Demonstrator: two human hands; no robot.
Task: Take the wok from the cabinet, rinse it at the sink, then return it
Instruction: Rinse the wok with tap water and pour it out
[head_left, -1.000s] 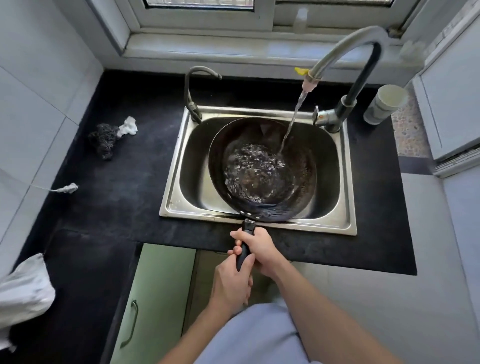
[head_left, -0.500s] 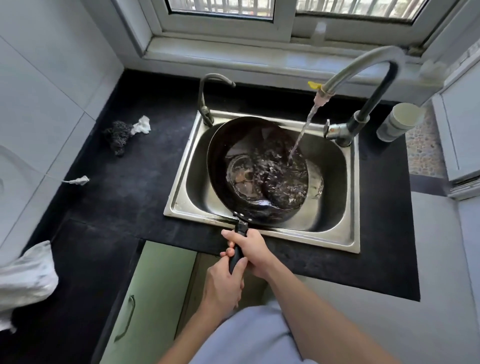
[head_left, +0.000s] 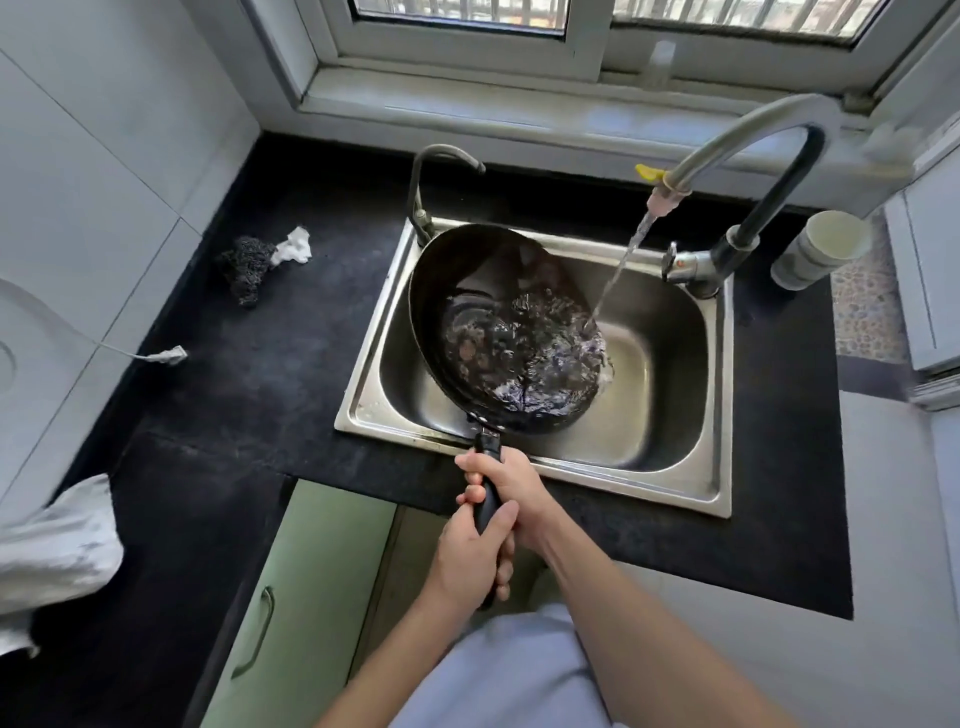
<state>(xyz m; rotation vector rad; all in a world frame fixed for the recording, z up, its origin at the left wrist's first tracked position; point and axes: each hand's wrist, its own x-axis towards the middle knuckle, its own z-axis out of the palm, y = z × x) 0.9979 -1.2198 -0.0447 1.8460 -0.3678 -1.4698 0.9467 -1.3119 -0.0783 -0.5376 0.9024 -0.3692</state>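
Note:
A dark wok (head_left: 457, 270) is held over the steel sink (head_left: 719, 488), tilted down to the right so water spills over its right rim. Its black handle sticks out over the sink's front edge. My right hand (head_left: 511, 483) grips the handle close to the pan. Just behind it, my left hand (head_left: 470, 558) grips the handle's end. The tall faucet (head_left: 753, 135) at the back right runs a stream of water onto the wok's right edge.
Black countertop (head_left: 260, 374) surrounds the sink. A dark scrubber (head_left: 244, 265) with a white rag lies at the left. A smaller tap (head_left: 423, 192) stands at the sink's back left, a pale cup (head_left: 815, 249) at the right. A green cabinet door (head_left: 311, 597) hangs below; white cloth (head_left: 57, 551) lies far left.
The wok has tipped to the right and shifted left in the sink, so its water now pours out over the right rim. Both hands have kept their grip on the handle.

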